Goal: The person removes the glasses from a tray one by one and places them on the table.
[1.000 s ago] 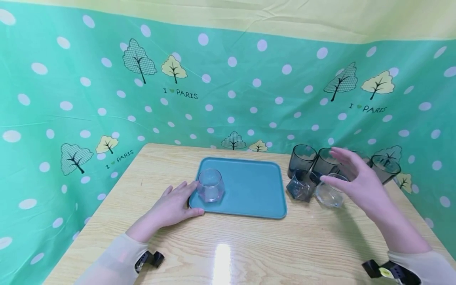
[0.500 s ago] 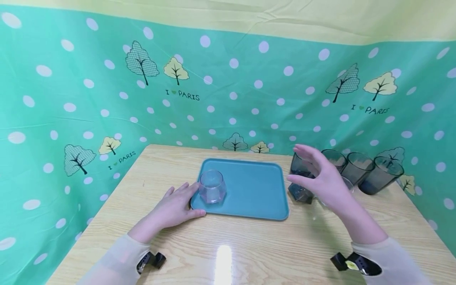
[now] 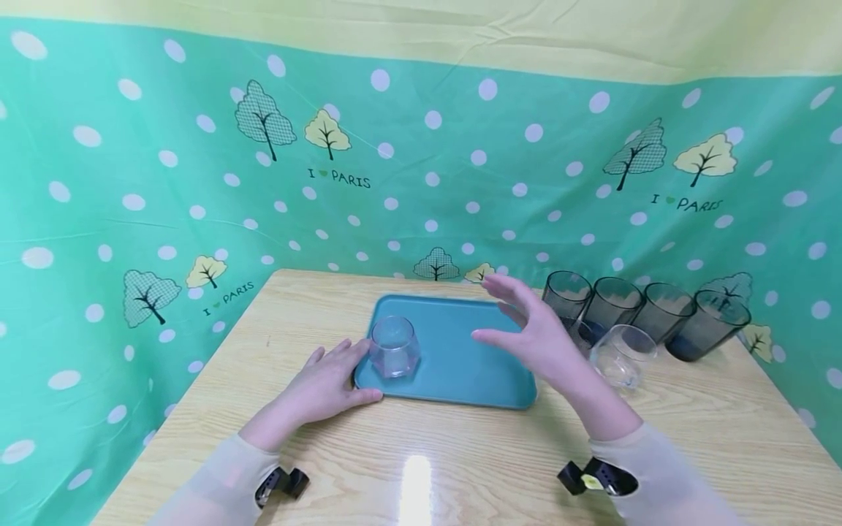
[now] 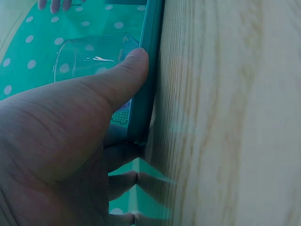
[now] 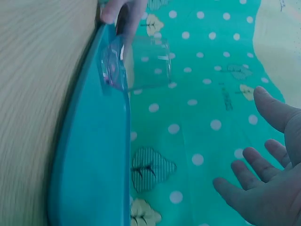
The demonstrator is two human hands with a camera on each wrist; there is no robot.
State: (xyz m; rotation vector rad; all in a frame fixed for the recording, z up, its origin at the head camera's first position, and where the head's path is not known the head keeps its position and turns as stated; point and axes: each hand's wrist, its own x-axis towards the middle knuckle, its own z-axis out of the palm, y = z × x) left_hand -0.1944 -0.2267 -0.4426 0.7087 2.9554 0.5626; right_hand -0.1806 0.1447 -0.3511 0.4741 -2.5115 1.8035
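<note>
A blue tray lies on the wooden table, with a clear, faintly pink faceted glass upright near its left end. My left hand rests at the tray's front left corner. Its thumb touches the tray's rim in the left wrist view, and the other fingers are spread beside the tray. Over the tray's right end hovers my right hand, fingers apart and nothing between them. The right wrist view shows that hand's fingers loosely extended above the tray.
Several tall dark grey glasses stand in a row at the table's back right. In front of them are a clear faceted glass and a dark faceted glass, the latter largely behind my right hand. A polka-dot cloth hangs behind the table.
My right hand has moved left, from above the glasses to over the tray's right end. My left hand and the glass on the tray have stayed in place.
</note>
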